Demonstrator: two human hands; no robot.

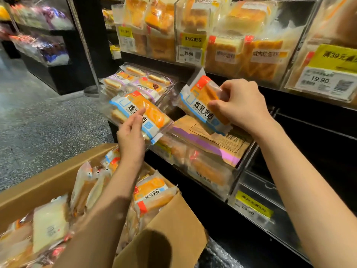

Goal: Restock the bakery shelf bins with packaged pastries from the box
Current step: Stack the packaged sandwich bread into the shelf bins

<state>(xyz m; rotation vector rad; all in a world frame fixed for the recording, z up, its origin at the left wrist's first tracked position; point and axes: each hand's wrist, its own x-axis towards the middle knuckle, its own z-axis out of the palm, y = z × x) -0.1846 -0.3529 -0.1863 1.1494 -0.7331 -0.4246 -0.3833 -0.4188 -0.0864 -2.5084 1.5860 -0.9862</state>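
Two hands [131,136] [241,105], each gripping a pastry packet [143,113] [202,101]

Down low there's the speckled grey terrazzo floor [44,117], and the open brown cardboard box [48,182] sits at its near edge, crammed with clear-wrapped pastry packets [150,192]. Up against it stands the black tiered shelf unit [309,120]. Its upper tier carries clear acrylic bins [241,37] stuffed with golden bread packs, yellow price tags [192,40] on their fronts. One tier down, a tilted clear bin [245,161] holds a flattened brown cardboard sheet with a purple stripe [208,140], orange pastry packets beneath it. Left of that, another clear bin carries purple-labelled sandwich packets [135,82].
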